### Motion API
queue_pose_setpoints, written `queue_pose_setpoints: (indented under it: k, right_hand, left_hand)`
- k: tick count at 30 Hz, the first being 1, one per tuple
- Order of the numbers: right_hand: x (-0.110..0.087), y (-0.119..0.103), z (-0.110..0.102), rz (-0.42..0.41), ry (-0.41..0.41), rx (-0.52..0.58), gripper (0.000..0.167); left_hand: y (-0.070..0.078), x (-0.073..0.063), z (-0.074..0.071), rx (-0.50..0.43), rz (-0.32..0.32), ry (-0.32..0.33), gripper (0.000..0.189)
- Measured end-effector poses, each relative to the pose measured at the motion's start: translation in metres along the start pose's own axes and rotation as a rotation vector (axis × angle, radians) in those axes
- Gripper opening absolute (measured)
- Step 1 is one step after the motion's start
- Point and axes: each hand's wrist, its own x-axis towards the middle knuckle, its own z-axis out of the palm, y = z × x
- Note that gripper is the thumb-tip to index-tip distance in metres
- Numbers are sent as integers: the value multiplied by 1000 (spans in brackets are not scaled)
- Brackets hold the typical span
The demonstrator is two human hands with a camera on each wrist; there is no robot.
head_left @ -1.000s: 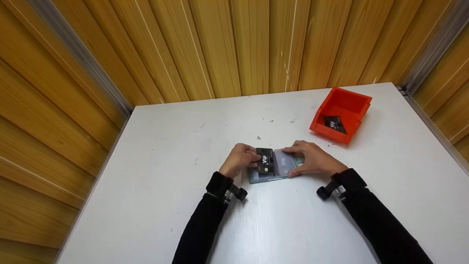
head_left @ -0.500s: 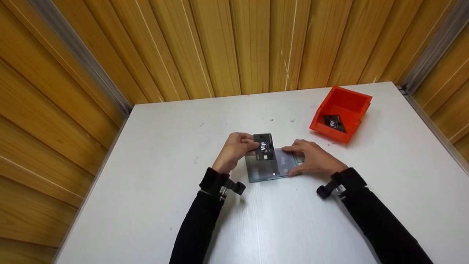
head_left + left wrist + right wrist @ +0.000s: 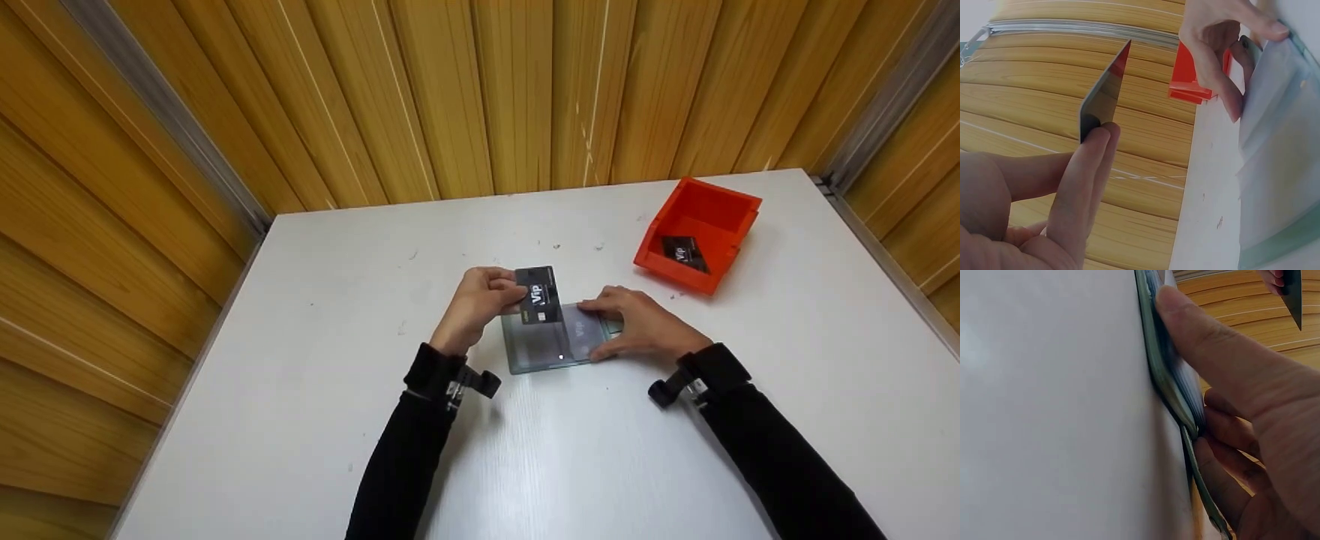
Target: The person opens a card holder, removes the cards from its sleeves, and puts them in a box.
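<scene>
The left hand [image 3: 472, 300] is pinching a card [image 3: 538, 296] above the holder [image 3: 534, 352], hiding part of its far edge from me. The right hand [image 3: 645, 324] is gripping and partly covering the holder's right end. Far right on the desk [image 3: 375, 315], a bin [image 3: 721, 204] is holding a second card [image 3: 682, 253].

The head camera looks forward and down over the white table [image 3: 300, 375], far enough back to take in both forearms [image 3: 409, 457] and the wood-plank wall [image 3: 450, 97]. The left wrist camera sits close to the left hand [image 3: 476, 300], rolled so the table stands upright, facing past it toward the right hand [image 3: 637, 322] and red bin [image 3: 716, 206]. The right wrist camera skims low along the table, very near the thumb [image 3: 1213, 343]. All three share the black Vip card [image 3: 538, 295] and card booklet [image 3: 534, 350].
</scene>
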Motion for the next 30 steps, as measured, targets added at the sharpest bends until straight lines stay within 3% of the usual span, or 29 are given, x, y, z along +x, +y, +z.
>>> queue_pose_setpoints:
  k: [5,8,10,13,16,18,20,23,30]
  right_hand:
    - [-3,-1,-4,-8,-25,34,85]
    - [-5,0,-9,4,-2,126,82]
    - [-5,-1,-13,7,75,202,75]
    - [-4,-7,-18,52,261,343,58]
    - [-2,-18,-21,107,429,548,43]
    - [-1,-24,-21,145,479,699,37]
    - [1,-31,-19,170,488,803,33]
    - [4,-41,-13,228,466,865,31]
    - [12,-64,5,371,421,818,37]
  left_hand:
    - [-1,0,2,-7,-18,4,26]
    - [-1,-1,3,-6,-23,6,26]
    - [-1,0,3,-9,-20,5,26]
    - [-1,0,4,-15,-21,-1,28]
    - [-2,1,6,-24,-20,-10,31]
    - [-3,1,8,-29,-21,-11,33]
    - [-5,2,12,-34,-19,-8,32]
    - [-8,3,22,-43,-22,-9,31]
    - [-16,10,54,-47,-54,-5,24]
